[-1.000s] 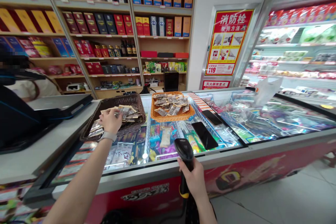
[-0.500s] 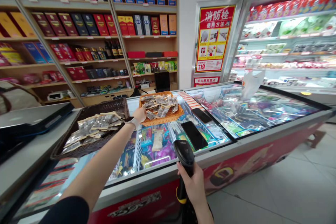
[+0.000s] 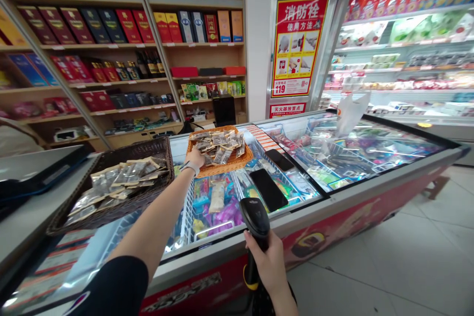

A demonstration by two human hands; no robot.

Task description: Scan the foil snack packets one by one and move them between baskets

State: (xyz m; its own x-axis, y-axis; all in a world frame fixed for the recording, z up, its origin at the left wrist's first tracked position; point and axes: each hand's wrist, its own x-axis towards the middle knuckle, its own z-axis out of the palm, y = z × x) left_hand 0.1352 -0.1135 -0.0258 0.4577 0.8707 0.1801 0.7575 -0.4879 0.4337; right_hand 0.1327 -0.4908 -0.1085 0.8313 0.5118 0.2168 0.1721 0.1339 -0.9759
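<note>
Left hand (image 3: 197,157): extended to the left end of the orange basket (image 3: 240,161), bent fingers among the small flat packets (image 3: 224,140) inside. Fingertips hidden; cannot tell whether they pinch a packet or only touch. Right hand (image 3: 268,256): wrapped around the grip of a black handheld scanner (image 3: 255,217), thumb along its near side.

Head view, placement. Scanner upright, head uppermost and clear of the fingers; presumably held by the grip so nothing covers its front. Orange basket rests on the glass top of the chest freezer (image 3: 370,188), probably because that gives a flat support within arm's reach. A dark wicker basket (image 3: 111,154), with similar packets in a loose heap, sits to the left beside the counter; its full footing is not visible.

Head view, surroundings. Two phones lie face up on the glass: the near phone (image 3: 268,190) just beyond the scanner, the far phone (image 3: 279,159) close to the orange basket's right end. Both occupy the surface on that side. The left forearm (image 3: 159,222) crosses between the baskets and hides part of the glass. A translucent plastic bag (image 3: 350,114) stands farther right, well apart from both hands.
</note>
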